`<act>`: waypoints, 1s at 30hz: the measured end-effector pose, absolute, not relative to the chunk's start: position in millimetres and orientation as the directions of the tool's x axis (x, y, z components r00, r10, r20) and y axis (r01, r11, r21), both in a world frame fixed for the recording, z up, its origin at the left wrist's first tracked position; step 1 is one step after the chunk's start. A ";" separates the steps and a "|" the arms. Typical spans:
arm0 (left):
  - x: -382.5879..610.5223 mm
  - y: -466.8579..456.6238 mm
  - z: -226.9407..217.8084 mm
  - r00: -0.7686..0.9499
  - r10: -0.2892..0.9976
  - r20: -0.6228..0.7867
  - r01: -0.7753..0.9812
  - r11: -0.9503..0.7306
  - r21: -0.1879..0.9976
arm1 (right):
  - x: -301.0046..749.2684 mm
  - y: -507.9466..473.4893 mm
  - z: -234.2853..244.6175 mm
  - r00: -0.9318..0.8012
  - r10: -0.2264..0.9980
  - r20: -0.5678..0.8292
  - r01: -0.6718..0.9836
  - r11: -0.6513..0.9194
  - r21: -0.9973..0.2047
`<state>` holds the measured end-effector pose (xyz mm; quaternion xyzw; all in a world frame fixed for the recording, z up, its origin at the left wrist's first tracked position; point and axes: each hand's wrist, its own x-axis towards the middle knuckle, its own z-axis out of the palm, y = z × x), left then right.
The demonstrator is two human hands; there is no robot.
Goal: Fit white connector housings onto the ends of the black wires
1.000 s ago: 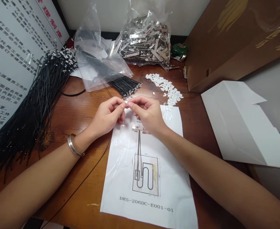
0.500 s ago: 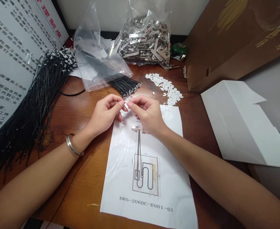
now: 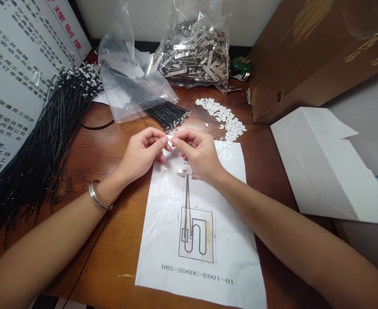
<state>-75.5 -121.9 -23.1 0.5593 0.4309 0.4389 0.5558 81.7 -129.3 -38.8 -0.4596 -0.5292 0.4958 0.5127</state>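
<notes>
My left hand [image 3: 143, 153] and my right hand [image 3: 197, 153] meet fingertip to fingertip over the top edge of a printed drawing sheet [image 3: 204, 240]. Both pinch something tiny between thumb and forefinger; it is too small to name. A thin black wire [image 3: 111, 240] runs from under my left hand down toward the table's front edge. A silver bangle [image 3: 96, 197] sits on my left wrist. Just beyond my fingers lie the bare ends of a bundle of black wires [image 3: 169, 115] and a scatter of small white plastic housings [image 3: 224, 118].
A large pile of black wires with white ends [image 3: 47, 141] fills the left side. A clear bag [image 3: 134, 86] and a bag of metal strips [image 3: 195, 56] stand at the back. A brown carton [image 3: 304, 56] and white folded card [image 3: 324, 171] lie right.
My fingertips have shifted slightly; my left thumb and forefinger reworked their pinch. Both hands stay at the same spot above the sheet.
</notes>
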 end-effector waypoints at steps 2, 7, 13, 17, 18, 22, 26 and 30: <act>-75.5 -122.1 -23.2 0.240 0.971 0.004 0.008 -0.006 1.000 | 81.9 -129.2 -38.6 -0.054 0.995 0.086 -0.021 0.085 -0.996; -74.9 -123.3 -23.2 0.238 0.971 -0.001 0.042 -0.010 0.999 | 83.1 -128.9 -39.4 -0.061 0.994 0.091 -0.002 0.091 -0.996; -73.8 -124.9 -22.9 0.246 0.969 0.017 0.032 -0.025 0.999 | 83.0 -129.3 -40.8 -0.065 0.994 0.088 -0.016 0.087 -0.996; -74.0 -124.3 -21.1 0.248 0.969 0.004 0.040 -0.014 0.999 | 82.6 -129.4 -40.9 -0.067 0.994 0.091 -0.017 0.090 -0.996; -74.1 -124.1 -20.7 0.250 0.968 -0.003 0.043 -0.008 0.999 | 82.6 -129.4 -40.9 -0.067 0.994 0.091 -0.012 0.090 -0.996; -74.1 -124.1 -20.0 0.245 0.969 -0.017 0.060 0.002 0.998 | 82.7 -130.0 -40.3 -0.063 0.994 0.085 0.014 0.086 -0.996; -74.0 -124.3 -20.8 0.241 0.970 -0.026 0.074 0.009 0.997 | 81.9 -130.8 -39.2 -0.058 0.994 0.089 0.028 0.091 -0.995; -74.6 -123.3 -22.9 0.240 0.970 -0.027 0.094 0.004 0.996 | 81.2 -131.3 -39.6 -0.054 0.995 0.086 0.046 0.089 -0.995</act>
